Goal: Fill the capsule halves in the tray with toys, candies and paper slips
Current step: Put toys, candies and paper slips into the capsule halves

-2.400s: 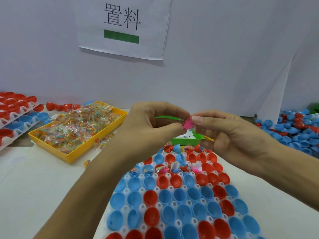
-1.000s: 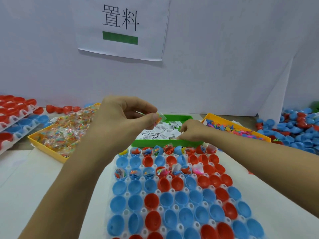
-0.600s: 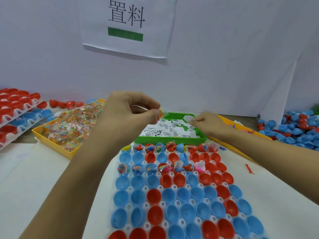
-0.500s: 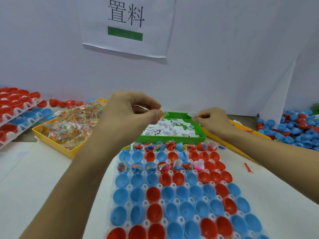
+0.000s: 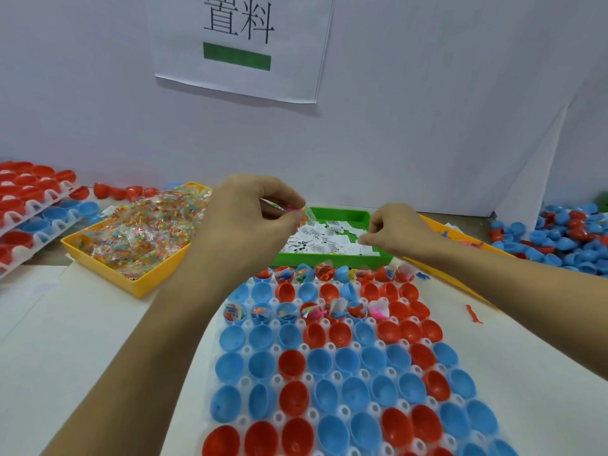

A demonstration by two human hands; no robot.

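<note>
A white tray point(image 5: 277, 380) holds rows of blue and red capsule halves point(image 5: 324, 362). Its far row and third row contain toys, candies and slips point(image 5: 312, 312). My left hand point(image 5: 250, 222) hovers above the tray's far left end and pinches a clear candy packet point(image 5: 297, 210) with small coloured bits. My right hand point(image 5: 394, 232) is over the green tray point(image 5: 335, 212), its curled thumb and forefinger pinching a white paper slip point(image 5: 361, 241) among the pile.
A yellow tray point(image 5: 131, 284) of candy packets sits at the left, and an orange tray point(image 5: 460, 235) of toys lies right of the green one. Stacked capsule trays point(image 5: 26, 209) stand far left. Loose capsule halves point(image 5: 559, 238) are piled far right. A red toy piece point(image 5: 473, 314) lies on the table.
My hands were together over the tray with a pink toy. The right hand then moved to the green tray and took a slip; the left hand stays raised with its items.
</note>
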